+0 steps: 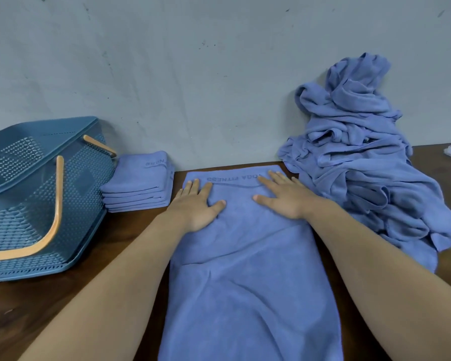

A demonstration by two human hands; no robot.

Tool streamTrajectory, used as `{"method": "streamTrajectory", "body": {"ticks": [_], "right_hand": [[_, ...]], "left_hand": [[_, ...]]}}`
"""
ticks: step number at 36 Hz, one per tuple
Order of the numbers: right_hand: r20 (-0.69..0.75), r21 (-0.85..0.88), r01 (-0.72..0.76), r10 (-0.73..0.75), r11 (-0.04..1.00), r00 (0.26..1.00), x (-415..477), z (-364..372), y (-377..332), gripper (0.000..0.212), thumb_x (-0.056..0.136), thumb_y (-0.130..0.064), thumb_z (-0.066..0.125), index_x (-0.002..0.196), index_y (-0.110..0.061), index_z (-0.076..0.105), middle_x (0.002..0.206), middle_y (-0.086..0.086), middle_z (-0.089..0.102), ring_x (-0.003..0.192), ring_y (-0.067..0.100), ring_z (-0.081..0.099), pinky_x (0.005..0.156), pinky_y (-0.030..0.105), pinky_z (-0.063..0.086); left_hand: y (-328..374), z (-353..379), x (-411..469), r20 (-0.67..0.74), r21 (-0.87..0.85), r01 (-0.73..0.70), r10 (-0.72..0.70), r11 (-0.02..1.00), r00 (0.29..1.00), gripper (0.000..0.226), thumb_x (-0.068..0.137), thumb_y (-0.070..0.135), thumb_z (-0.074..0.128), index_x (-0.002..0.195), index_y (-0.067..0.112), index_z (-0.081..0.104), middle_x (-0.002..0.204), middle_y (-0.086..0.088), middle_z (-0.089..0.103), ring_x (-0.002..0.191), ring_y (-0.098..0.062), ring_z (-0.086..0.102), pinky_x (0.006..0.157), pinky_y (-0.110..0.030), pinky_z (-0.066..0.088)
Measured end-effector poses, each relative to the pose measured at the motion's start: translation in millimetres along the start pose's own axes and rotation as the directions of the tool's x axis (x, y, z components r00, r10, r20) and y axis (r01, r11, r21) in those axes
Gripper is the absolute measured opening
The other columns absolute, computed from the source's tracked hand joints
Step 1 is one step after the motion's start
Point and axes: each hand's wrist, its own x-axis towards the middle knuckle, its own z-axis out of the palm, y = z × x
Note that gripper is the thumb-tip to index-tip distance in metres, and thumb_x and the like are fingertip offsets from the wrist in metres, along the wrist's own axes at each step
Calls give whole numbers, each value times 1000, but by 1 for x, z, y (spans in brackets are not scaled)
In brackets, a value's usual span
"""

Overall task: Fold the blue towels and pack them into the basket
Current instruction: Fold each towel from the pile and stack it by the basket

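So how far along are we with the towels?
Done: a stack of folded towels sits beside the basket, not in it. In hand: the left hand and right hand press flat on a spread towel. Left: the crumpled pile by the wall at the right awaits folding, and no towel shows in the basket yet.

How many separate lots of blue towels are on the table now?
3: folded stack beside the basket, one flat towel under the left hand and right hand, crumpled heap at right; basket's inside is hidden.
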Motion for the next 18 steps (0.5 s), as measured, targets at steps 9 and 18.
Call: {"method": "streamTrajectory", "body": {"ticks": [9, 18], "right_hand": [[14, -26, 35, -35, 999, 999, 32, -4, 12, 104, 75, -99, 13, 166, -50, 0, 177, -11, -11, 162, 11, -12, 131, 49, -5], [-310, 61, 154, -128, 986, 942, 17, -4, 7, 58, 108, -59, 39, 160, -34, 42, 175, -5, 22, 160, 19, 23, 128, 48, 21]], "left_hand": [[-2, 3, 20, -63, -10, 10, -11, 1000, 998, 101, 90, 93, 21, 171, 37, 0, 179, 1, -12, 164, -20, -12, 132, -43, -2], [-13, 8, 21, -315, -267, -107, 18, 958, 949, 70, 102, 71, 45, 157, 28, 48, 162, 3, 48, 152, -19, 40, 123, -41, 34]]}}
